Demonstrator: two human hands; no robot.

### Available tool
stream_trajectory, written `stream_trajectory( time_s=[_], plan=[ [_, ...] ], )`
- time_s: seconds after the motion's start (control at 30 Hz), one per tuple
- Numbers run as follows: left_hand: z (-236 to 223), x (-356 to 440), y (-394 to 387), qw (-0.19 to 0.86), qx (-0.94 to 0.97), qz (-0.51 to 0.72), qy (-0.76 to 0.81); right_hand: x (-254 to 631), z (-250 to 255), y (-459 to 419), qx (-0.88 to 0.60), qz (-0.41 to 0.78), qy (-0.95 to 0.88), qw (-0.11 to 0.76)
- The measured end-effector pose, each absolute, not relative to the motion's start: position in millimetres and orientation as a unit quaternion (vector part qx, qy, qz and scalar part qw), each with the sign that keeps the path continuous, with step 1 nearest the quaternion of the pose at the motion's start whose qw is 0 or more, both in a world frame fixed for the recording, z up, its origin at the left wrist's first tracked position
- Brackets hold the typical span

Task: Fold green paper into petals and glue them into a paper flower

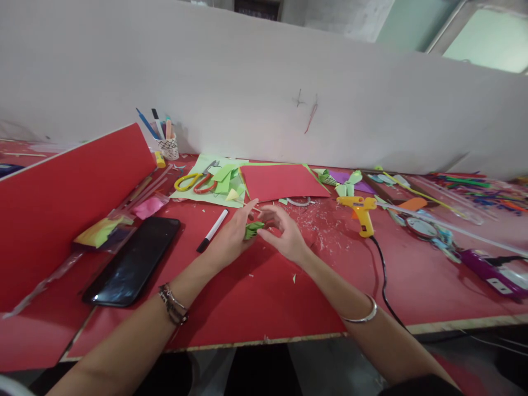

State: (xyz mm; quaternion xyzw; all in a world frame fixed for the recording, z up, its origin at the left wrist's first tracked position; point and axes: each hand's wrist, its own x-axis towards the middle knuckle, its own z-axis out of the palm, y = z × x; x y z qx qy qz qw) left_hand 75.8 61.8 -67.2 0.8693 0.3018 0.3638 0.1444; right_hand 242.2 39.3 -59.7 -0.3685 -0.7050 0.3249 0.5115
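Note:
Over the middle of the red table, my left hand (pixel 235 234) grips a small piece of folded green paper (pixel 252 230) with dark stripes. From the other side my right hand (pixel 284 231) curls in, its thumb and fingertips at the paper's edge. A thin pale stick (pixel 251 207) runs by the fingertips towards a light yellow paper cone (pixel 232 194); whether the two are joined, I cannot tell. Left of my left hand lies a black-and-white marker (pixel 213 230). Just beyond both hands rests a red paper sheet (pixel 284 181).
Scissors (pixel 193 180) and green paper scraps (pixel 225 177) lie at the back. A yellow glue gun (pixel 359 212) with a black cord stands right. A phone (pixel 134 261), a pen cup (pixel 168 147) and a tilted red board (pixel 74 203) are left. A purple power strip (pixel 493 272) sits far right.

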Motion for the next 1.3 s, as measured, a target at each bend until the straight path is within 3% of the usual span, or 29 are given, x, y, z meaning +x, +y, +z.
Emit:
stream_trajectory(
  time_s=[0.37, 0.77, 1.3],
  plan=[
    [-63.9, 76.5, 60.8, 0.266, 0.842, 0.353, 0.309, 240.0, -56.9, 36.6, -0.349, 0.251, -0.763, 0.482],
    [-54.5, 68.0, 69.7, 0.328, 0.856, 0.222, 0.331, 244.3, -48.2, 30.5, -0.315, 0.127, -0.830, 0.443],
    [-54.3, 68.0, 70.4, 0.282, 0.869, 0.240, 0.327, 251.9, -49.8, 33.6, -0.349, -0.017, -0.868, 0.353]
  ],
)
